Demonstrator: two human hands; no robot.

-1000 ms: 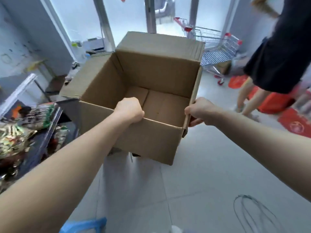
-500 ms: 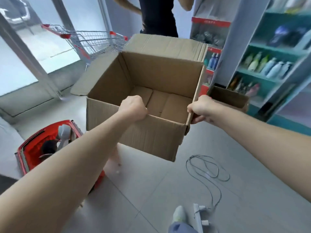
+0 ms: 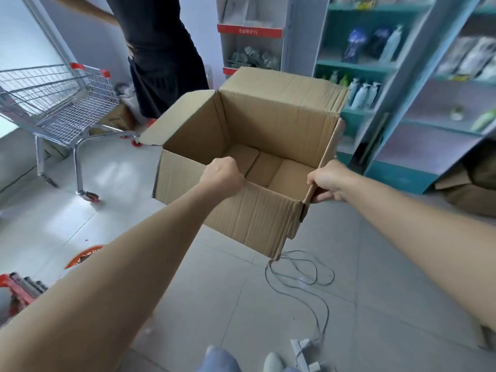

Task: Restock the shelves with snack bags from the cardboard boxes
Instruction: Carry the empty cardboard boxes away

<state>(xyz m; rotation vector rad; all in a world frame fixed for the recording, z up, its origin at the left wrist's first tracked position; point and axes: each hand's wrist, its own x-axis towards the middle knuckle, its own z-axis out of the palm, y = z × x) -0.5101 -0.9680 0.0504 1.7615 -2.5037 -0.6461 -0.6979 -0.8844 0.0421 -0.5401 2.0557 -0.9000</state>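
Note:
An open brown cardboard box (image 3: 257, 210) hangs in the air in front of me, its flaps spread and its inside bare down to the bottom flaps. My left hand (image 3: 221, 174) is closed over the near rim of the box. My right hand (image 3: 328, 181) pinches the right near corner flap. No snack bags are visible in the box. Teal shelves (image 3: 402, 181) with bottles and packets stand at the right.
A person in dark clothes (image 3: 163, 55) stands just behind the box. A wire shopping cart (image 3: 59, 100) is at the left. A loose cable (image 3: 300, 272) and power strip lie on the tiled floor; red baskets (image 3: 18, 288) sit at lower left; another box (image 3: 469, 189) at right.
I have turned to the right while carrying the box: the snack shelf at left left the view, the cart slid leftward, and the teal shelves came closer. Both hands kept their hold.

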